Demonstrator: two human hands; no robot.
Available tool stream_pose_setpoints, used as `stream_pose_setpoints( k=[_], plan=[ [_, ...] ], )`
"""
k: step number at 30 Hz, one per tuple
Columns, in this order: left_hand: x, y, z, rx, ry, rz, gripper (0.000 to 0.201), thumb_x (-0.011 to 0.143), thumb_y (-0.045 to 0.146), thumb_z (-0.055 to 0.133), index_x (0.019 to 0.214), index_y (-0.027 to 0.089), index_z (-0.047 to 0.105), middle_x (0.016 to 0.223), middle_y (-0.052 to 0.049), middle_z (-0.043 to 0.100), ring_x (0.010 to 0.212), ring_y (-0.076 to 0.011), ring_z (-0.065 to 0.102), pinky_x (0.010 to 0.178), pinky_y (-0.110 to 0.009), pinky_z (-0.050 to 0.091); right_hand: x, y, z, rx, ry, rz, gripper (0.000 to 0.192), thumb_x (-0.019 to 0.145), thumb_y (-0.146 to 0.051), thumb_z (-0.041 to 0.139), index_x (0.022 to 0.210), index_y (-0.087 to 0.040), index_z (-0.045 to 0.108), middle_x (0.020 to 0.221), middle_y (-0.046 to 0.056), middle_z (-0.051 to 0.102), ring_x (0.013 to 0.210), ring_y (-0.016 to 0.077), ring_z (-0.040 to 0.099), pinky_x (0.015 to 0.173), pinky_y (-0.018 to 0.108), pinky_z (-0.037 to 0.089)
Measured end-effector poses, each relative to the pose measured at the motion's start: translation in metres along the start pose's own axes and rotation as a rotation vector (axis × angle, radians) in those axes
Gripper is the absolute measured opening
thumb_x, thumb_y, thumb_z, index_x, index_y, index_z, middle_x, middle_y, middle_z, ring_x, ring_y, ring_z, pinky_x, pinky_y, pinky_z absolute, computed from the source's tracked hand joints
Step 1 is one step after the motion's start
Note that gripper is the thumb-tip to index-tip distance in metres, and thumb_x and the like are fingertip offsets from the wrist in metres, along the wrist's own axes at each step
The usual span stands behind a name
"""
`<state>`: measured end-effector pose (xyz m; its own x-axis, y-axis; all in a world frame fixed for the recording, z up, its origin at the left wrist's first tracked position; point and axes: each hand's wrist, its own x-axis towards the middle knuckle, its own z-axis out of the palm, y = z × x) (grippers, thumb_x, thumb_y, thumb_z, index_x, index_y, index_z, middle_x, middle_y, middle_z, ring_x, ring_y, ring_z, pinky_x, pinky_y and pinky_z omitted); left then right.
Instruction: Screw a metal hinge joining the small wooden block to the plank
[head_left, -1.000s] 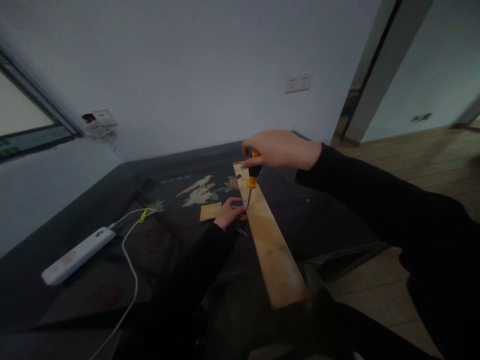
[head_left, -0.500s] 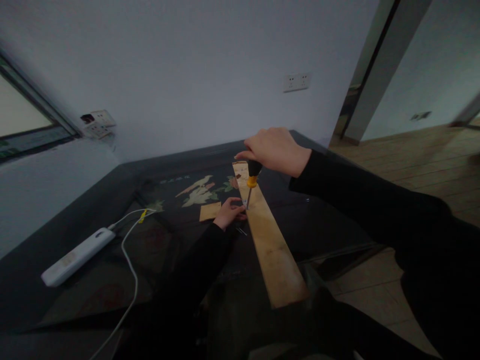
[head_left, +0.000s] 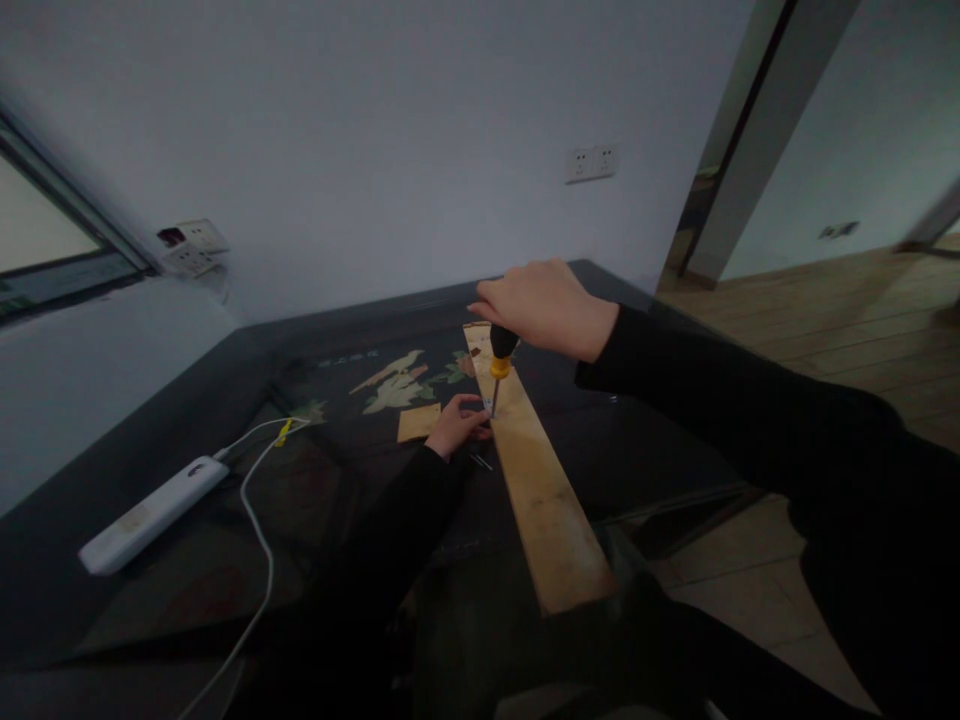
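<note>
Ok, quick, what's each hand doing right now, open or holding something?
Left hand: at the left edge of the wooden board; whether its grip is closed can't be told.
Right hand: closed around the screwdriver.

Screwdriver (head_left: 499, 367): handle top hidden by right hand (head_left: 543, 308); tip indistinct. White cable (head_left: 271, 575): cut off by bottom edge.

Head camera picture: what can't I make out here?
In the head view:
Screwdriver: handle top hidden by the right hand.
Its tip: too small to show what it meets.
Thin metal pieces: too small and dim to identify.
White cable: near end cut off by the bottom edge.
</note>
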<state>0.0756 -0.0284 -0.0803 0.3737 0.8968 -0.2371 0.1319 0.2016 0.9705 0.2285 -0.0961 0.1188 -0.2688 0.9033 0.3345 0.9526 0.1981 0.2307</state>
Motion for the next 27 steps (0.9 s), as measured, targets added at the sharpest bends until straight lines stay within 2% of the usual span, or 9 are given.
stream_pose_setpoints(
  k=[3,5,8,10,13,17,20,23,27],
  plan=[
    [-0.002,0.001,0.001,0.003,0.002,0.001,0.031,0.082,0.009,0.064,0.107,0.013,0.046,0.071,0.0,0.064,0.051,-0.0097,0.064,0.056,-0.023,0.055,0.003,0.005,0.002,0.036,0.001,0.003,0.052,0.093,-0.052,0.033,0.108,-0.015,0.066,0.099,0.015,0.068,0.085,0.0236,0.061,0.064,0.03,0.032],
    [-0.002,0.002,0.001,0.009,0.003,0.0,0.03,0.083,0.007,0.062,0.107,0.013,0.046,0.07,0.001,0.063,0.05,-0.0094,0.064,0.054,-0.022,0.055,0.005,0.013,-0.001,0.088,-0.036,-0.06,0.049,0.088,-0.055,0.043,0.111,-0.017,0.064,0.103,0.013,0.067,0.086,0.0225,0.06,0.064,0.029,0.032],
    [0.0,0.001,0.001,0.014,0.004,-0.002,0.03,0.083,0.007,0.062,0.107,0.013,0.045,0.068,0.001,0.063,0.048,-0.009,0.063,0.053,-0.021,0.054,0.005,0.023,-0.007,0.16,-0.129,-0.205,0.039,0.083,-0.043,0.056,0.113,-0.019,0.063,0.109,0.009,0.065,0.089,0.0199,0.059,0.065,0.029,0.033],
    [0.002,-0.001,0.0,0.005,-0.002,-0.004,0.032,0.082,0.009,0.064,0.106,0.013,0.045,0.068,0.001,0.064,0.049,-0.0092,0.063,0.053,-0.022,0.055,0.004,0.024,-0.01,0.182,-0.169,-0.249,0.033,0.083,-0.034,0.057,0.112,-0.02,0.064,0.108,0.008,0.066,0.088,0.0181,0.058,0.066,0.028,0.033],
    [0.004,-0.003,-0.001,-0.005,-0.007,-0.003,0.036,0.079,0.013,0.069,0.106,0.014,0.045,0.069,0.001,0.065,0.05,-0.0096,0.064,0.054,-0.022,0.055,0.003,0.017,-0.007,0.141,-0.144,-0.187,0.029,0.087,-0.034,0.051,0.108,-0.02,0.067,0.102,0.008,0.068,0.086,0.0183,0.059,0.067,0.029,0.033],
    [0.005,-0.004,-0.001,0.005,-0.001,0.0,0.035,0.08,0.015,0.068,0.107,0.014,0.046,0.069,0.0,0.064,0.05,-0.0097,0.064,0.055,-0.023,0.054,0.004,0.004,0.003,0.026,-0.016,0.0,0.047,0.094,-0.046,0.035,0.103,-0.015,0.069,0.096,0.014,0.069,0.085,0.0221,0.06,0.066,0.03,0.033],
    [0.003,-0.004,0.0,0.005,0.002,0.005,0.034,0.08,0.013,0.068,0.107,0.014,0.046,0.071,0.0,0.065,0.05,-0.0102,0.064,0.055,-0.023,0.054,0.006,0.003,0.007,0.029,0.009,0.035,0.057,0.093,-0.054,0.031,0.102,-0.014,0.069,0.095,0.016,0.069,0.085,0.0239,0.061,0.066,0.031,0.034],
    [0.002,-0.002,0.0,0.002,-0.004,0.006,0.034,0.081,0.011,0.066,0.108,0.013,0.045,0.071,-0.001,0.065,0.05,-0.0098,0.064,0.055,-0.022,0.054,0.007,0.013,0.003,0.089,-0.045,-0.034,0.052,0.087,-0.058,0.043,0.106,-0.016,0.067,0.101,0.013,0.067,0.087,0.0228,0.06,0.066,0.03,0.034],
    [0.001,-0.001,0.0,0.012,-0.014,-0.004,0.028,0.085,0.007,0.06,0.107,0.013,0.044,0.07,0.0,0.065,0.049,-0.0085,0.063,0.054,-0.021,0.054,0.008,0.028,-0.01,0.164,-0.16,-0.206,0.039,0.081,-0.039,0.059,0.114,-0.019,0.064,0.109,0.009,0.065,0.092,0.02,0.058,0.069,0.029,0.034]
  ],
)
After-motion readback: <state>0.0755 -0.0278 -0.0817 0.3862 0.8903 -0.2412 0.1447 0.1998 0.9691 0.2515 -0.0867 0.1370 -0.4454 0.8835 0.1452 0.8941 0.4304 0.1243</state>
